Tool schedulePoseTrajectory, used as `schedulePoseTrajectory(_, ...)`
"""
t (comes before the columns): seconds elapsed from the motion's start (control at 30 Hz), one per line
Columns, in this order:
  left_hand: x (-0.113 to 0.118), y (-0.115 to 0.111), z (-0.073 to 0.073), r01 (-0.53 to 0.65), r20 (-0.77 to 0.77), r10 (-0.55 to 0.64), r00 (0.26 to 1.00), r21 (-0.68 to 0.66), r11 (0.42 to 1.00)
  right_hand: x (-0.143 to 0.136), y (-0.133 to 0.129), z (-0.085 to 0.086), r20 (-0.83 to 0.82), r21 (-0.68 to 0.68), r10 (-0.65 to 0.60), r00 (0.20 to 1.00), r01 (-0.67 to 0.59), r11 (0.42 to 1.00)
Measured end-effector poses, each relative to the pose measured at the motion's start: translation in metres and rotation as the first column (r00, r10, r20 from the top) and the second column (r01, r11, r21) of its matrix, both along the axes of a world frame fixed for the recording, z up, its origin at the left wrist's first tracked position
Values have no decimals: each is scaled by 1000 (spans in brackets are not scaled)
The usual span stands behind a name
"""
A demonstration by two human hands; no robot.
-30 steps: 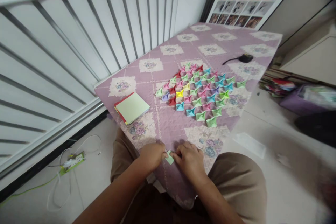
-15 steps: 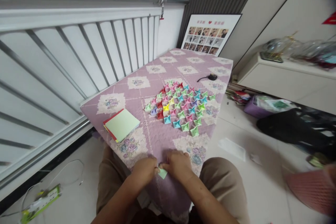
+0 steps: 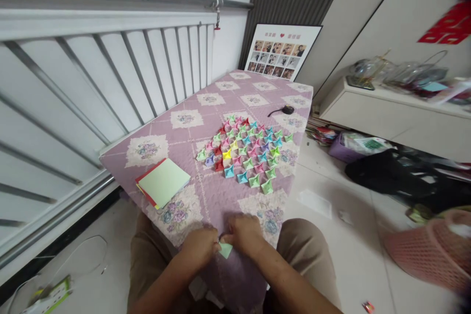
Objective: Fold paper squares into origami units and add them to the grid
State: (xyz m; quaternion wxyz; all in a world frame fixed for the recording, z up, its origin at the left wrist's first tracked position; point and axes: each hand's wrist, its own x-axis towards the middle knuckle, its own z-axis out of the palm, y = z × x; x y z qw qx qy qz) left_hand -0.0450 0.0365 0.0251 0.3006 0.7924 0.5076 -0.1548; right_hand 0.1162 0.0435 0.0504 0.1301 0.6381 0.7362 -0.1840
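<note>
Close to my body, over the near end of the table, my left hand (image 3: pixel 202 245) and my right hand (image 3: pixel 245 233) pinch a small folded piece of light green paper (image 3: pixel 225 250) between them. Both hands are closed, with the fingertips almost meeting at its upper edge. Farther up the cloth stand many small folded paper pieces (image 3: pixel 243 151) in green, pink, blue, red, yellow and purple, set out in slanting rows. On the left lies a stack of square paper sheets (image 3: pixel 165 181), pale green on top with red and yellow edges showing beneath.
A purple flowered cloth (image 3: pixel 154 127) covers the table. A black object with a short cord (image 3: pixel 288 110) lies at its far right. White railings (image 3: pixel 147 78) run along the left, and a framed photo board (image 3: pixel 281 51) leans at the back. A pink basket (image 3: pixel 427 252) stands right on the floor.
The view has shifted slightly, so the table and its things appear farther left and more of the pink basket shows. Both hands still grip the green paper, with little visible movement.
</note>
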Motion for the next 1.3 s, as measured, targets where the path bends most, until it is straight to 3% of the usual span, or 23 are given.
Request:
schedulePoseTrajectory(0.33,-4,-6,-2,-44,4,44,999,49,998,15,-5,-4,-141,14,40,989,-38,999)
schedulePoseTrajectory(0.67,-2,-3,7,-38,-25,39,999,33,999,20,-3,-10,-185,26,99,978,-96,995)
schedulePoseTrajectory(0.97,-4,-19,9,-120,40,117,992,78,990,21,-6,-16,-212,60,111,971,-101,993)
schedulePoseTrajectory(1.13,3,-19,12,-159,140,145,979,93,983,21,-6,-16,-233,74,104,967,-89,993)
schedulePoseTrajectory(1.3,15,-15,16,-96,77,87,993,125,988,23,-8,-20,-276,90,93,957,-71,993)
